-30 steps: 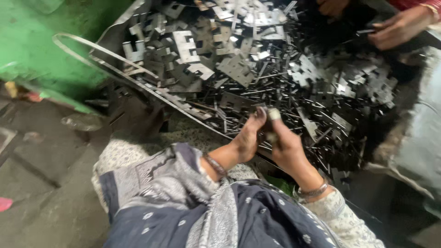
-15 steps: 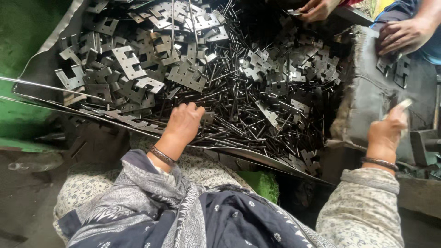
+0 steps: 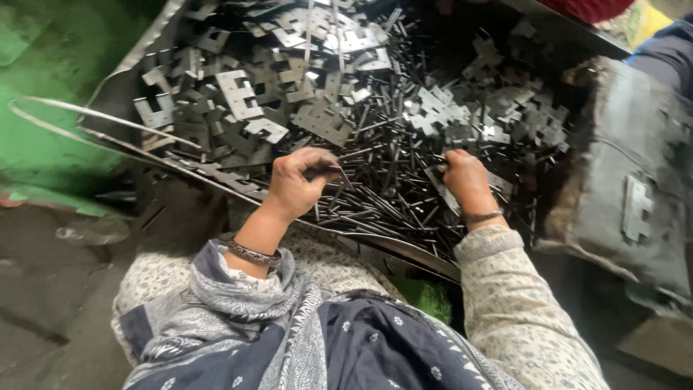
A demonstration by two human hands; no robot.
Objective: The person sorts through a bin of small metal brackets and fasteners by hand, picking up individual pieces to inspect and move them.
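Observation:
A large metal tray holds a heap of flat notched metal plates and several thin dark metal rods. My left hand rests on the near side of the rod pile, its fingers pinched around a rod. To its right, my right hand is curled into the pile, closed on what looks like a flat metal piece among the rods. Both wrists wear bangles. A patterned scarf and sleeves fill the lower part of the view.
A dark grimy sack-like container with a metal plate lying on it stands at the right. A green surface borders the tray on the left. Another person's blue sleeve shows at the top right.
My right hand has come back from the container at the right into the rod pile. My left hand has shifted slightly right and pinched onto a rod.

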